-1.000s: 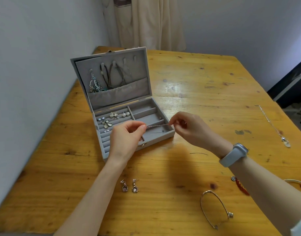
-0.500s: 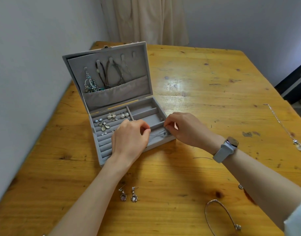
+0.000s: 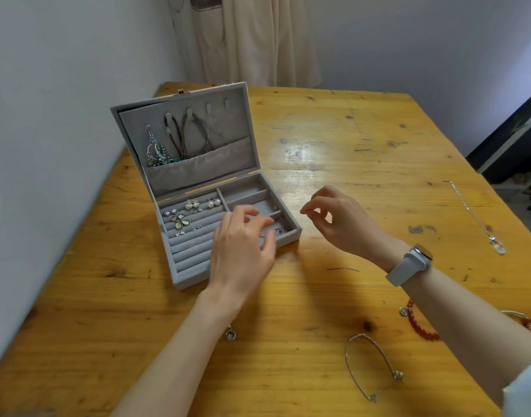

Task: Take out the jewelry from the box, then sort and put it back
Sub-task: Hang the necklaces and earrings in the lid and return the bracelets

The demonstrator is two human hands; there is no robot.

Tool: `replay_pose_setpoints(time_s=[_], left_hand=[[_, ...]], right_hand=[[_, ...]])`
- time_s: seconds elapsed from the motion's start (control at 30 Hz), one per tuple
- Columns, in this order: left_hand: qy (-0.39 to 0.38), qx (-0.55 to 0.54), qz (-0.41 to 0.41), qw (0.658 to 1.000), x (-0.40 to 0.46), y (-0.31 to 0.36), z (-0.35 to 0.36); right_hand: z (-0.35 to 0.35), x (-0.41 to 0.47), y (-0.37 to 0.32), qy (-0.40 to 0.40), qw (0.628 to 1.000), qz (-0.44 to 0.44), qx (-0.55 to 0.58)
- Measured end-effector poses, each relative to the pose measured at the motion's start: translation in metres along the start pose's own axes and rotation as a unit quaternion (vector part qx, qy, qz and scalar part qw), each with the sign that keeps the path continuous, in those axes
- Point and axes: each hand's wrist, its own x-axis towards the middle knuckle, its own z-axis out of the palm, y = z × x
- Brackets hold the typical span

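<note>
A wooden table [image 3: 333,152] fills most of the frame. On its left-centre part sits the grey jewelry box [image 3: 180,278], lid [image 3: 180,115] raised toward the upper left with necklaces [image 3: 183,136] hung inside it. The box's left half is ring rolls holding earrings [image 3: 192,204]; its right half is divided into compartments, and a thin silver piece [image 3: 277,230] lies in the nearest right one.

The left hand [image 3: 243,251] hovers over the box's near right part, fingers loosely spread and relaxed, gripping nothing; its fingertips are close to the silver piece, but contact cannot be told. The right hand [image 3: 342,219], wearing a grey watch [image 3: 410,264], floats just right of the box, thumb and forefinger nearly meeting, nothing visible between them.

On the table lie a silver bangle [image 3: 375,368] at lower right, a red bead bracelet [image 3: 417,323] partly behind the right forearm, a chain necklace [image 3: 474,215] at the right edge, and a small earring [image 3: 230,334] by the left wrist.
</note>
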Motion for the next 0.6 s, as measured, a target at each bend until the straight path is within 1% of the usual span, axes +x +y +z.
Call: replay_pose_setpoints(time_s=[0.1,0.17,0.23,0.4,0.5,0.6], left_hand=[[-0.026,-0.031,0.046,0.998,-0.025,0.029,0.016],[-0.057,-0.054,0.070,0.994,-0.046,0.047,0.031],[-0.092,-0.053,0.085,0.991,-0.065,0.062,0.050],[-0.122,0.088,0.076,0.986,-0.085,0.072,0.079],[-0.146,0.103,0.081,0.980,-0.084,0.071,0.078],[-0.150,0.105,0.075,0.980,-0.083,0.071,0.076]], right_hand=[[-0.010,-0.025,0.009,0.008,0.999,0.031,0.020],[-0.018,-0.047,0.017,0.010,0.998,0.055,0.031],[-0.027,-0.071,0.026,0.016,0.996,0.080,0.035],[-0.047,-0.128,0.046,0.010,0.990,0.138,0.020],[-0.047,-0.153,0.058,-0.022,0.985,0.167,-0.032],[-0.040,-0.165,0.064,-0.044,0.979,0.180,-0.087]])
